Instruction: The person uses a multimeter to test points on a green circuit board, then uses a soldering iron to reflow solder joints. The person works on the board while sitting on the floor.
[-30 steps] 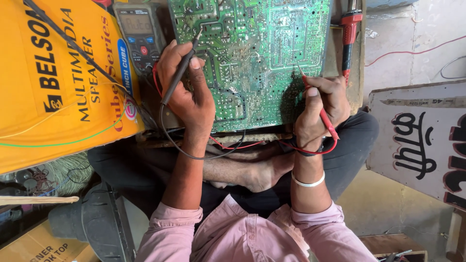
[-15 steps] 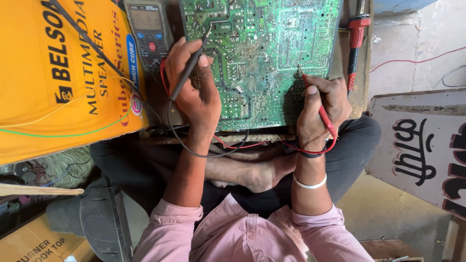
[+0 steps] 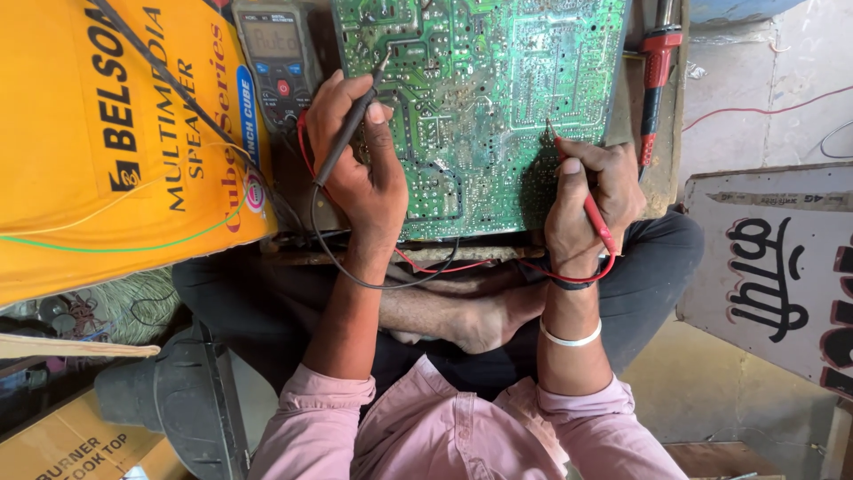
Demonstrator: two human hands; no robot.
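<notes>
A big yellow carton (image 3: 115,142) with dark lettering fills our upper left, just beside a grey multimeter (image 3: 274,62). A white signboard (image 3: 773,267) with black painted characters leans at the right, and a brown cardboard box (image 3: 71,444) sits at the lower left. Our left hand (image 3: 360,173) is closed on a black probe (image 3: 351,124), its tip on the green circuit board (image 3: 484,107). Our right hand (image 3: 591,200) grips a red probe (image 3: 582,191), also touching the board. A red-handled tool (image 3: 656,71) lies just right of it.
</notes>
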